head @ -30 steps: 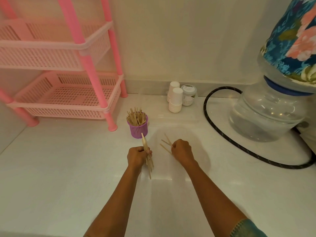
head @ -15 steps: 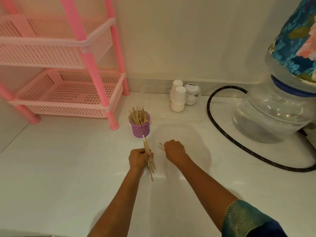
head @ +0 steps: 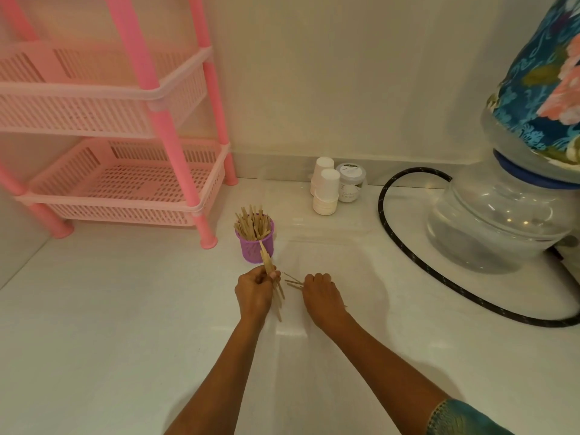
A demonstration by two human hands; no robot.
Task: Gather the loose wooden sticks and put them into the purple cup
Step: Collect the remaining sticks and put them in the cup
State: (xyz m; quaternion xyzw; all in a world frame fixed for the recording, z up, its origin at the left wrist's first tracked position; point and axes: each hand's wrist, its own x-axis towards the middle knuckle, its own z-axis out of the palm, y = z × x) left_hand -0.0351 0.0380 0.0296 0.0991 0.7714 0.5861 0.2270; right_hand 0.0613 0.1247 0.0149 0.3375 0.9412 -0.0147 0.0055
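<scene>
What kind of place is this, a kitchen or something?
Likely a home kitchen or pantry counter: a water dispenser with a cloth-covered bottle on top, stacked paper cups and a pink plastic rack stand on a white countertop against the wall.

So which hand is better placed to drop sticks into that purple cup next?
Probably the left hand: it grips a bundle of sticks right in front of the purple cup. The right hand sits farther off, curled round loose sticks on the counter.
</scene>
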